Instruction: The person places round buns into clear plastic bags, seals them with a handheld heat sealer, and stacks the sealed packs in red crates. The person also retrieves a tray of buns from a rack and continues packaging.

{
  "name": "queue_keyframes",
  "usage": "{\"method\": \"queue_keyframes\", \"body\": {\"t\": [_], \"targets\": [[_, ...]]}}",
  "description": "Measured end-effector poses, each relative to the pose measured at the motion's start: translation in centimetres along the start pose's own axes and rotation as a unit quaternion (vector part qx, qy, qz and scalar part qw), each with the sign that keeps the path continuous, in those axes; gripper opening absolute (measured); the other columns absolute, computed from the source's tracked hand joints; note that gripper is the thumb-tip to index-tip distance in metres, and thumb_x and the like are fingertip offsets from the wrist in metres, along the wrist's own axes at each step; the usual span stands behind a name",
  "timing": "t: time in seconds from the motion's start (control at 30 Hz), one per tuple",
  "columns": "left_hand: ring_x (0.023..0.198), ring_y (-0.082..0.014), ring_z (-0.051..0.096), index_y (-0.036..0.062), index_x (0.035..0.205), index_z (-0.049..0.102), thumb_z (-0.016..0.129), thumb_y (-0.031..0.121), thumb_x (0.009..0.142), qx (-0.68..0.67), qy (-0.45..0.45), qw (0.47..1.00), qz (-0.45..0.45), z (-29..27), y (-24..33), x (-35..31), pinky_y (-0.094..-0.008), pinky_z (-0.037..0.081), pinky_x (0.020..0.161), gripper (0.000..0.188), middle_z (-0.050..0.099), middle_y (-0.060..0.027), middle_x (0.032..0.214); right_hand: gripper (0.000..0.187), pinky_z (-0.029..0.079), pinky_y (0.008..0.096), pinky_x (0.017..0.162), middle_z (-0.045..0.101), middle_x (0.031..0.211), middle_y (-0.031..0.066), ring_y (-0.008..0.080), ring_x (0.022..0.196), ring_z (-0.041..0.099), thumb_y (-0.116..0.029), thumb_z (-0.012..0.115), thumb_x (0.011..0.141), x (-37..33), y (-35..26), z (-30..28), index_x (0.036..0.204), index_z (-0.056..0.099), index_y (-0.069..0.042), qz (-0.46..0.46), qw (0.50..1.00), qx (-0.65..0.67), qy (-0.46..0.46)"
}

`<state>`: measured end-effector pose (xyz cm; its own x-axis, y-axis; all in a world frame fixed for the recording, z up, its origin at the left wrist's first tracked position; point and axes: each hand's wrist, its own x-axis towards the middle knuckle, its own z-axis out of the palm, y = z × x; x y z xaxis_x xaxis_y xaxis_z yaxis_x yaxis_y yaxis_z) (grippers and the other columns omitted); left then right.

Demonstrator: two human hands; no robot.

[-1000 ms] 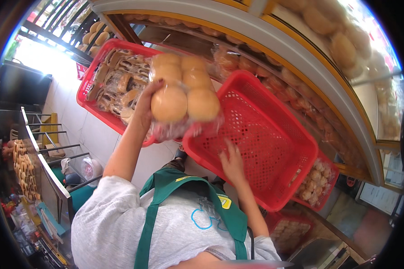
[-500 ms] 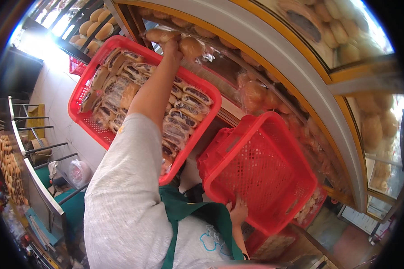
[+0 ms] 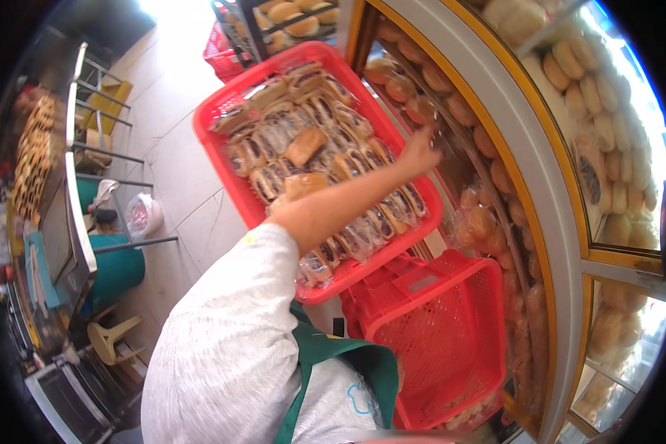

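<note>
My left arm reaches across a red crate (image 3: 233, 189) filled with several rows of plastic-wrapped filled breads (image 3: 325, 111). Two browner loaves (image 3: 305, 146) lie on top of them. Beyond the crate's right rim, my left hand (image 3: 422, 153) is at the display cabinet's lower shelf, just below round buns (image 3: 420, 109). Motion blurs its fingers, so whether it holds anything is unclear. Near my apron stands a second red crate (image 3: 444, 348), tilted, with no bread visible inside it. My right hand is hidden behind the green apron (image 3: 348, 348).
Curving along the right is a yellow-edged glass cabinet (image 3: 562, 244) stocked with breads; bagged buns (image 3: 477, 226) sit on its lower shelf. At left are a metal-edged table (image 3: 81, 229), a white bin (image 3: 144, 216) and a beige stool (image 3: 111, 340). A bun rack (image 3: 292, 22) stands at the far end.
The view has swung, shifting the crates within it. My left hand has left the buns at the shelf's far end and come nearer along the shelf. My right hand, earlier on the second crate's rim, has dropped from sight.
</note>
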<state>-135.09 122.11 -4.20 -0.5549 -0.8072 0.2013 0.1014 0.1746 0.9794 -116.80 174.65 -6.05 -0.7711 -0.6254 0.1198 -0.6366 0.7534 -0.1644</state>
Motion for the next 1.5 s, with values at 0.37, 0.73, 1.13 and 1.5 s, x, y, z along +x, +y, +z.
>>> {"method": "queue_keyframes", "body": {"t": [0.37,0.73,1.13,1.5], "targets": [[0.101,-0.0236,0.063,0.0084,0.136,0.049,0.064,0.002,0.078,0.157,0.008,0.981,-0.115,-19.3,12.4,-33.8,-0.0369,0.053,0.079,0.060,0.058,-0.0130,0.120,0.051,0.049,0.0568,0.065,0.068,0.084,0.0245,0.0457,0.076,0.065,-0.046,0.038,0.099,1.5,-3.9,-3.6,0.100,0.068,-0.005,0.153,0.978,-0.026,-0.141],[0.102,-0.0176,0.060,0.0070,0.129,0.055,0.060,0.010,0.089,0.049,0.372,0.903,-0.210,-44.1,14.8,-45.0,-0.0305,0.055,0.074,0.041,0.055,-0.0124,0.120,0.057,0.045,0.0524,0.093,0.063,0.117,0.0265,0.0442,0.108,0.059,-0.048,0.034,0.100,-0.2,-2.8,-2.9,0.131,0.058,-0.007,0.091,0.980,0.052,-0.170],[0.095,-0.0197,0.063,0.0146,0.127,0.059,0.067,0.029,0.087,-0.037,0.428,0.715,-0.552,-56.0,3.0,-77.8,-0.0354,0.056,0.073,0.043,0.064,-0.0077,0.117,0.064,0.032,0.0553,0.108,0.043,0.143,0.0258,0.0468,0.132,0.037,-0.053,0.049,0.094,10.1,-40.4,-2.4,0.143,0.046,-0.012,-0.524,0.846,-0.084,0.049],[0.070,-0.0242,0.068,0.0157,0.118,0.063,0.067,0.022,0.084,-0.172,0.574,0.384,-0.702,-41.1,5.4,-96.3,-0.0387,0.057,0.059,0.034,0.069,-0.0083,0.102,0.052,0.038,0.0527,0.101,0.055,0.136,0.0158,0.0408,0.123,0.049,-0.053,0.048,0.094,13.4,-61.5,6.8,0.135,0.057,-0.021,-0.657,0.742,-0.100,0.087]]}}
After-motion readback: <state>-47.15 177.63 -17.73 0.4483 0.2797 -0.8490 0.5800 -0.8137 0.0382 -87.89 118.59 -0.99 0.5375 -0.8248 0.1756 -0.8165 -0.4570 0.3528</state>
